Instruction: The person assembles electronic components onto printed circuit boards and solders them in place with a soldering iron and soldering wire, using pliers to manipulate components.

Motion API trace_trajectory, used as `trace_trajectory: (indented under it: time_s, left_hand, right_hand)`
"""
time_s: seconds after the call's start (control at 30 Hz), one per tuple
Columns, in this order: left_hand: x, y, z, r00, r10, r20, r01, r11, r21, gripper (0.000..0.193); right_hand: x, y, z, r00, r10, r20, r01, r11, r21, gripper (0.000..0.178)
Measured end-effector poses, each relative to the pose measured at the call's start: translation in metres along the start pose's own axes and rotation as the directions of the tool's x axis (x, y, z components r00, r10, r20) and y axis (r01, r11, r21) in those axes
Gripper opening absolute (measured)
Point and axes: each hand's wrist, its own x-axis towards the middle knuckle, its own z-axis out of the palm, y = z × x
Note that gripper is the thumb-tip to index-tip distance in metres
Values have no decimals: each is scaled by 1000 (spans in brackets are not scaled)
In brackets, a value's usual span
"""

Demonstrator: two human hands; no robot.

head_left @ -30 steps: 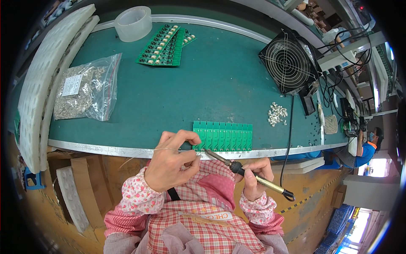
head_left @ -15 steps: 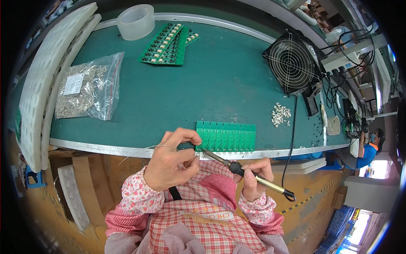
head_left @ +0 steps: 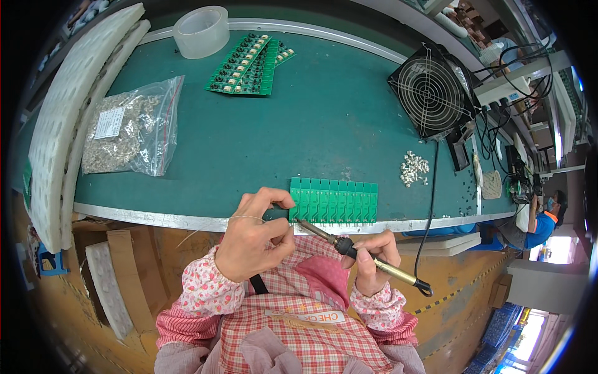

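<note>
From here I can see the green board [head_left: 334, 201] lying on the green table [head_left: 311, 118], right up by its shiny metal edge [head_left: 156, 218]. It looks thin, light and stiff, and I think it could snap if someone bent it, so the thin sides are the best place to hold it. The right hand [head_left: 379, 258] is wrapped around the soldering iron [head_left: 344, 245]; its back part is the place to grip, as the pointy end may be hot. The left hand [head_left: 252, 234] is curled up, holding a thin wire [head_left: 248, 217] that looks soft and bendy. I can't tell if its fingertip touches the board. The two hands are apart. Behind the board there's lots of room to slide. To the right sit little metal bits [head_left: 413, 169] and a black cord [head_left: 430, 218], so less room there.
</note>
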Motion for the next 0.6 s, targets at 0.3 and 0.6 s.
trace_trajectory:
  time_s: [0.3, 0.6]
  left_hand:
    - [1, -1, -1, 1000, 13, 4, -13, 1000, -7, 20]
    - [-2, 0, -2, 1000, -15, -8, 15, 998, -65, 16]
  right_hand:
    - [-4, 1, 0, 999, -10, -45, 10, 1000, -18, 16]
    - [12, -4, -25, 952, -236, -193, 206, 964, -166, 16]
